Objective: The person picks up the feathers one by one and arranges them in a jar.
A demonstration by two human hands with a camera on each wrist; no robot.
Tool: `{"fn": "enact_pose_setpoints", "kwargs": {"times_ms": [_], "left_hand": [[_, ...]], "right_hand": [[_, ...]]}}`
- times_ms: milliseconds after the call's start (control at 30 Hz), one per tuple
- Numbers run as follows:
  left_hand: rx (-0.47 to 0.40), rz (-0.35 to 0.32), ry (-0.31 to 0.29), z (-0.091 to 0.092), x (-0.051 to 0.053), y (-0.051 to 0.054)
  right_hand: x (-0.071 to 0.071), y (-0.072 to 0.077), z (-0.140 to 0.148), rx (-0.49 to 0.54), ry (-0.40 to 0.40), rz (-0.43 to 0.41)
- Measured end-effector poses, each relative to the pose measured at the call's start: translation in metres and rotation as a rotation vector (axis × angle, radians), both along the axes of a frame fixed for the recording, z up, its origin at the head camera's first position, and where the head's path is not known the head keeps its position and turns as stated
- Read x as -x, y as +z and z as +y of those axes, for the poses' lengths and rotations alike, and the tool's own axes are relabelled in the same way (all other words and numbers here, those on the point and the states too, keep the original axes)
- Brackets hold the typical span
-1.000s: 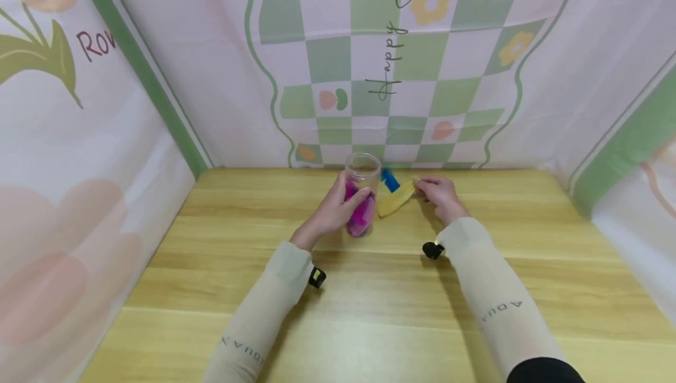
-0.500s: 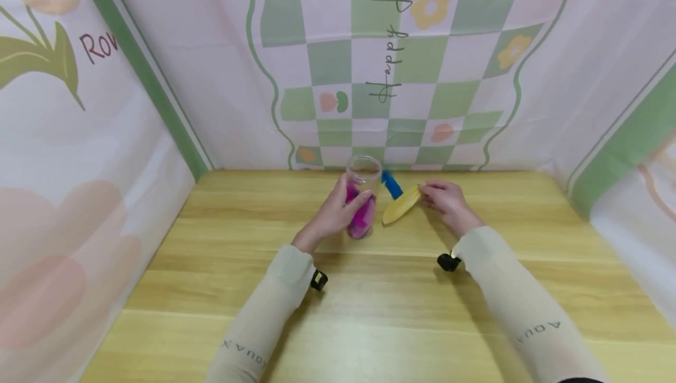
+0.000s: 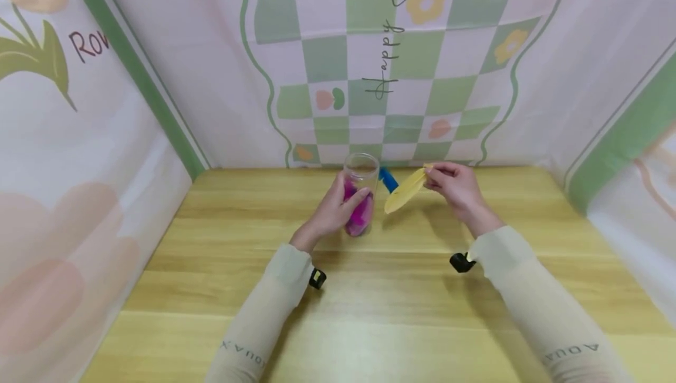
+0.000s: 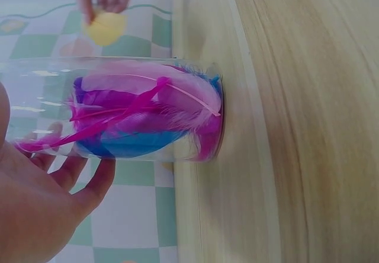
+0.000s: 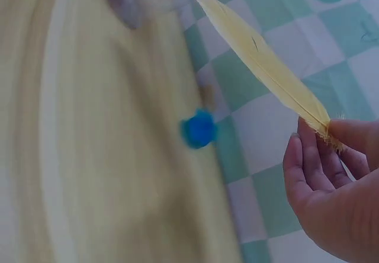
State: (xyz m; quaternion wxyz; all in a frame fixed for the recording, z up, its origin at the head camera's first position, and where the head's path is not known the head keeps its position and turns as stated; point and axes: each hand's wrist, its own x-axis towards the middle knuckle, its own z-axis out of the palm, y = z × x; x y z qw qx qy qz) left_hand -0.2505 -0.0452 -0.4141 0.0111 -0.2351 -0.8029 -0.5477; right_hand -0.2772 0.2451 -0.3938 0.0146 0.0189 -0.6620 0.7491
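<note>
My left hand (image 3: 334, 210) grips a clear open-topped jar (image 3: 361, 166) standing upright on the table. Inside it, pink, purple and blue feathers (image 4: 142, 106) are bunched toward the bottom. To the right of the jar, my right hand (image 3: 456, 189) pinches a yellow feather (image 3: 405, 190) by its fluffy base between thumb and fingers. That feather hangs above the table, its tip slanting down toward the jar in the head view; the right wrist view shows its whole length. A blue feather (image 3: 388, 180) lies on the table behind the yellow one, partly covered by it in the head view.
The wooden table (image 3: 369, 312) ends at the back against a hanging cloth (image 3: 364, 66) with green and white checks. Cloth panels also rise at the left and right sides. A small black camera is worn at each wrist.
My right hand has moved right and lifted, raising the yellow feather off the table. The left hand and the jar stay in place.
</note>
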Motion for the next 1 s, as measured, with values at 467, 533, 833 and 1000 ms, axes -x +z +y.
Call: {"fn": "enact_pose_setpoints", "kwargs": {"times_ms": [467,533,833,1000], "left_hand": [[0.022,-0.003,0.009,0.0,-0.001,0.001],[0.019,-0.001,0.007,0.0,0.0,0.0],[0.021,-0.007,0.012,0.0,-0.001,0.001],[0.03,-0.01,0.015,0.0,-0.001,0.002]], "right_hand": [[-0.014,0.059,-0.013,-0.01,-0.021,0.221],[-0.015,0.066,-0.013,-0.035,-0.041,0.228],[-0.022,0.087,-0.019,-0.012,-0.07,0.284],[-0.025,0.098,-0.03,-0.027,-0.065,0.322]]}}
